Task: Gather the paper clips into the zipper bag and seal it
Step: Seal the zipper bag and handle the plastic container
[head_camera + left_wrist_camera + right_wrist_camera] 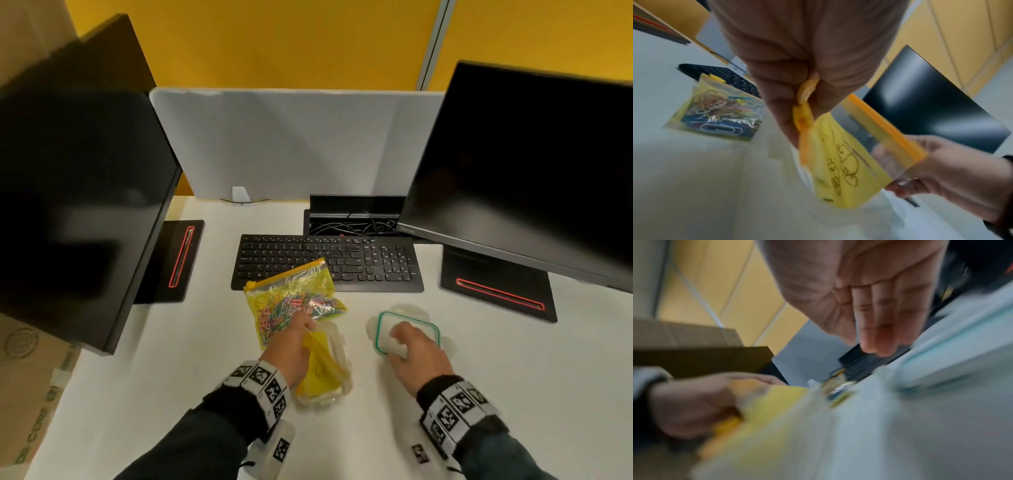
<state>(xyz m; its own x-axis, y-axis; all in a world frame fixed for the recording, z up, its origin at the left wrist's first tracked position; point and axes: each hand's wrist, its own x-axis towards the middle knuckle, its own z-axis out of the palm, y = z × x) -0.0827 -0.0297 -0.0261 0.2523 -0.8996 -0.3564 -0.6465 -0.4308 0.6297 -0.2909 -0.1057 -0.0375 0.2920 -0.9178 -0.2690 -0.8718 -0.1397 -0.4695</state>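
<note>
1. On the desk (191,359), a filled zipper bag (291,294) of paper clips (294,305) lies before my left hand (289,346), long axis slanting toward the keyboard (342,260).
2. My left hand pinches an empty yellow bag (840,164) over a clear container (337,359).
3. My right hand (416,353) rests on the lid (407,332); its grip is too blurred to tell.

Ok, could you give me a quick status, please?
Left hand pinches empty bag over tub. Right hand on lid, grip unclear. Filled bag by keyboard. No obstruction.
</note>
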